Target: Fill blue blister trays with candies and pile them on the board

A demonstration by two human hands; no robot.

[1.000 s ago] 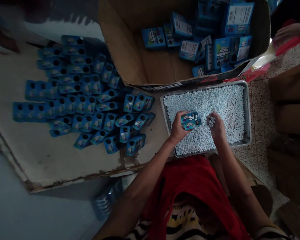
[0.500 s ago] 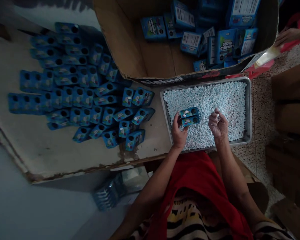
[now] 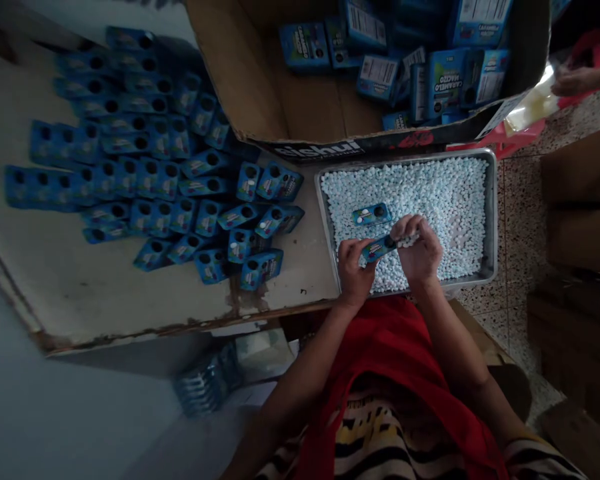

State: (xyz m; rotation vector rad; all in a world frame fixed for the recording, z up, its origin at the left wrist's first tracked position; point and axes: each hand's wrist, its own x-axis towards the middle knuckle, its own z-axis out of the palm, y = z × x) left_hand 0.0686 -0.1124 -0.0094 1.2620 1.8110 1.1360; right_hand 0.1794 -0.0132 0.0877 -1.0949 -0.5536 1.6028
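A metal tray [image 3: 491, 220] is filled with small pale blue and white candies [image 3: 445, 193]. My left hand [image 3: 353, 270] grips a small blue candy box [image 3: 377, 249] over the tray's near edge. My right hand [image 3: 420, 250] is curled at that box's right end, fingers pinched on a few candies at its hole. A second blue box [image 3: 371, 214] lies on the candies just beyond my hands.
Several blue boxes with round holes [image 3: 145, 167] lie spread over the worn board [image 3: 105, 300] to the left. A large cardboard carton [image 3: 260, 100] behind the tray holds printed blue packs [image 3: 445, 80]. Another person's hand [image 3: 573, 80] is at the far right. Brown boxes [image 3: 580, 227] stand on the floor.
One of the two boxes I held has been dropped onto the candies. My right hand has moved left and closed onto the box that my left hand keeps.
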